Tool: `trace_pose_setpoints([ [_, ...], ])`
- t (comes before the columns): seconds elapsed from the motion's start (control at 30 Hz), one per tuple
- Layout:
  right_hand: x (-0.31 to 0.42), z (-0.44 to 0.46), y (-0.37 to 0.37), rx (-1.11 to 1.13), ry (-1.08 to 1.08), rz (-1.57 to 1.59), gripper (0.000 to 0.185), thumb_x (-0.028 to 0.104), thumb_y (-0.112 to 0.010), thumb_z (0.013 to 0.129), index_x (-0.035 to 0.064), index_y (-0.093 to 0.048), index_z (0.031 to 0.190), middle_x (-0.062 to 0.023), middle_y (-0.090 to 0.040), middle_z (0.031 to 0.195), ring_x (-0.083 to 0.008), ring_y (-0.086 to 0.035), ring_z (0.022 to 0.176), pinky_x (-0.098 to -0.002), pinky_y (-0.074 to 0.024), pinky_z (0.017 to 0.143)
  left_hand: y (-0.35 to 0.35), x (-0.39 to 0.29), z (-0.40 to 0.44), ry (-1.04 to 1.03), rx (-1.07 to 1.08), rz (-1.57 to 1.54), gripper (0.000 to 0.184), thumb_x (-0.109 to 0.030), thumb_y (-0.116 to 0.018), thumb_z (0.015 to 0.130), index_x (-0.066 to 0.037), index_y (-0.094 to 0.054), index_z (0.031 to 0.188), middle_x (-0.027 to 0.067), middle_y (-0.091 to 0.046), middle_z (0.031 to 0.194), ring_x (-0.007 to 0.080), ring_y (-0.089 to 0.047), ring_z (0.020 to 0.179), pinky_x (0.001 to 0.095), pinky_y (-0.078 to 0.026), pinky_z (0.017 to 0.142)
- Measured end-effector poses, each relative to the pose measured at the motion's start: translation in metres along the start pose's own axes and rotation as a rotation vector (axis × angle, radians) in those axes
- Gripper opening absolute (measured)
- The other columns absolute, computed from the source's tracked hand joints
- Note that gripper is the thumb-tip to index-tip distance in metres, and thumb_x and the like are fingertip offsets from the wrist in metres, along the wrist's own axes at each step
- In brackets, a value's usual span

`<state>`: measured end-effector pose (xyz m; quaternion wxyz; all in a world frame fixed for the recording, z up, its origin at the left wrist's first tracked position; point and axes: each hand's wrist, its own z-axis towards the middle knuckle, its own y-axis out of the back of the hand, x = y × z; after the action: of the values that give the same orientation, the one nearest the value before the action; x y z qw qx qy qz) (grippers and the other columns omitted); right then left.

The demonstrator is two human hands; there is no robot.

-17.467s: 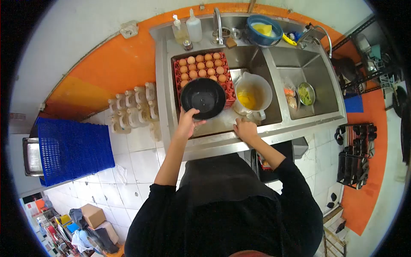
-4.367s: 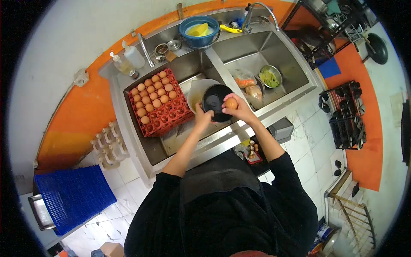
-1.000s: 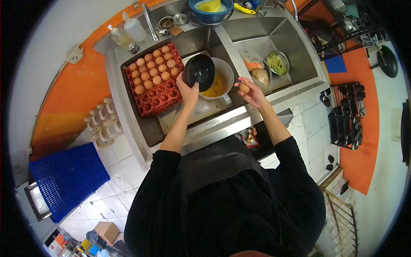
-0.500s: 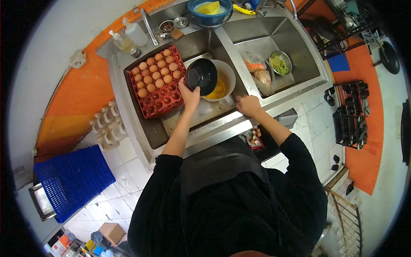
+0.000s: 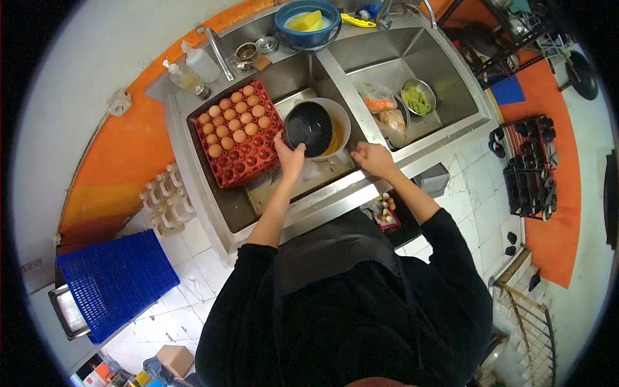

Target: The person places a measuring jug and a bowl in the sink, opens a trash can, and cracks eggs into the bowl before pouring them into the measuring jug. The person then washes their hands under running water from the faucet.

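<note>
With its fingers closed on the near rim, my left hand (image 5: 290,157) holds a black bowl (image 5: 308,128). The bowl's inside looks wet and shiny. Partly beneath it in the left sink stands a pale round pot (image 5: 345,119) with yellow liquid egg (image 5: 335,137), much of it hidden by the bowl. My right hand (image 5: 374,159) is curled closed over the sink's front edge, to the right of the pot; whatever its fingers may hold is hidden. Left of the bowl, a red egg tray (image 5: 248,161) carries several brown eggs (image 5: 233,124), with bare cups along its near side.
The right sink (image 5: 445,124) has a bowl of green vegetables (image 5: 418,98) and bagged food (image 5: 391,121). A blue basin (image 5: 322,37) with a yellow sponge (image 5: 305,21) stands behind. Below the front edge are eggshells (image 5: 387,208). A faucet (image 5: 219,53) and pump bottles (image 5: 201,63) line the back left.
The black bowl has shifted slightly down in the view and covers more of the liquid egg. My right hand stays closed near the sink edge. The whole view has tilted a little.
</note>
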<state>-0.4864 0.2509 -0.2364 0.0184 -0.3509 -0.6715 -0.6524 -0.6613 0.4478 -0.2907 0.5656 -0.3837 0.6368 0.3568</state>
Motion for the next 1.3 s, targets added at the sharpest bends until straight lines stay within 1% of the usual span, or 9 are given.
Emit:
trace_pose_setpoints([
  [0.1, 0.027, 0.011, 0.039, 0.04, -0.169, 1.042, 0.025, 0.026, -0.072, 0.076, 0.0085, -0.057, 0.086, 0.0008, -0.057, 0.065, -0.0199, -0.055, 0.052, -0.0365, -0.0461, 0.052, -0.021, -0.034, -0.026, 0.193, 0.103, -0.167, 0.069, 0.0, -0.058, 0.069, -0.004, -0.027, 0.13, 0.0204, -0.045, 0.116, 0.0341, -0.059, 0.094, 0.0399, -0.059, 0.055],
  [0.13, 0.038, 0.011, 0.051, 0.1, -0.175, 1.168, 0.029, 0.015, -0.078, 0.072, 0.009, -0.055, 0.088, 0.005, -0.052, 0.07, -0.0134, -0.05, 0.058, -0.0296, -0.0449, 0.057, -0.029, -0.035, -0.031, 0.235, 0.136, -0.185, 0.069, 0.0, -0.058, 0.069, -0.005, -0.026, 0.13, 0.0203, -0.046, 0.115, 0.0337, -0.06, 0.09, 0.0392, -0.059, 0.05],
  [0.23, 0.045, 0.019, 0.046, -0.094, 0.2, 0.841, 0.027, 0.014, -0.075, 0.075, 0.0089, -0.054, 0.091, 0.0021, -0.053, 0.079, -0.0107, -0.051, 0.069, -0.0252, -0.0431, 0.064, -0.05, -0.064, -0.05, 0.358, 0.261, -0.199, 0.068, 0.0, -0.057, 0.069, -0.007, -0.025, 0.128, 0.0206, -0.048, 0.111, 0.0324, -0.063, 0.083, 0.0394, -0.059, 0.048],
  [0.37, 0.041, 0.019, 0.04, -0.121, 0.163, 0.646, 0.028, 0.016, -0.074, 0.076, 0.006, -0.054, 0.092, -0.0021, -0.055, 0.083, -0.0121, -0.051, 0.075, -0.0267, -0.0436, 0.068, -0.065, -0.074, -0.061, 0.435, 0.396, -0.268, 0.064, -0.001, -0.056, 0.07, -0.007, -0.025, 0.126, 0.0203, -0.049, 0.107, 0.0307, -0.064, 0.078, 0.0401, -0.059, 0.048],
  [0.5, 0.049, 0.01, 0.047, -0.19, 0.053, 0.478, 0.031, 0.026, -0.072, 0.08, 0.0052, -0.054, 0.094, -0.0118, -0.06, 0.079, -0.0225, -0.059, 0.071, -0.0326, -0.0469, 0.067, -0.068, -0.079, -0.063, 0.47, 0.407, -0.268, 0.063, -0.002, -0.056, 0.069, -0.008, -0.026, 0.124, 0.0196, -0.048, 0.108, 0.0291, -0.063, 0.075, 0.0407, -0.058, 0.048],
  [0.6, 0.049, 0.009, 0.049, -0.234, 0.095, 0.321, 0.043, 0.04, -0.069, 0.081, 0.0045, -0.052, 0.097, -0.0212, -0.064, 0.079, -0.0398, -0.064, 0.076, -0.045, -0.0489, 0.065, -0.067, -0.074, -0.06, 0.434, 0.457, -0.272, 0.063, -0.003, -0.056, 0.069, -0.008, -0.026, 0.125, 0.0186, -0.047, 0.11, 0.029, -0.063, 0.077, 0.0409, -0.059, 0.05],
  [0.8, 0.051, 0.01, 0.056, -0.264, 0.152, -0.124, 0.055, 0.056, -0.056, 0.083, 0.0066, -0.047, 0.104, -0.0203, -0.063, 0.07, -0.0408, -0.063, 0.066, -0.0478, -0.0501, 0.058, -0.062, -0.079, -0.061, 0.511, 0.482, -0.312, 0.064, -0.003, -0.054, 0.071, -0.009, -0.024, 0.127, 0.0169, -0.047, 0.112, 0.0291, -0.063, 0.079, 0.0406, -0.059, 0.052],
  [1.1, 0.099, -0.001, 0.104, -0.327, 0.207, -0.509, 0.055, 0.061, -0.051, 0.082, 0.0102, -0.048, 0.103, -0.0157, -0.061, 0.064, -0.0363, -0.063, 0.056, -0.0425, -0.0491, 0.044, -0.048, -0.086, -0.062, 0.521, 0.527, -0.313, 0.065, -0.003, -0.053, 0.071, -0.009, -0.023, 0.128, 0.0168, -0.047, 0.115, 0.0302, -0.063, 0.081, 0.0423, -0.058, 0.056],
  [1.3, 0.112, -0.009, 0.116, -0.389, 0.161, -0.414, 0.059, 0.063, -0.051, 0.081, 0.01, -0.049, 0.107, -0.0189, -0.063, 0.069, -0.0373, -0.064, 0.062, -0.0426, -0.0495, 0.046, -0.039, -0.094, -0.068, 0.529, 0.526, -0.289, 0.065, -0.003, -0.054, 0.07, -0.011, -0.024, 0.127, 0.0177, -0.047, 0.116, 0.0309, -0.063, 0.083, 0.042, -0.058, 0.057],
])
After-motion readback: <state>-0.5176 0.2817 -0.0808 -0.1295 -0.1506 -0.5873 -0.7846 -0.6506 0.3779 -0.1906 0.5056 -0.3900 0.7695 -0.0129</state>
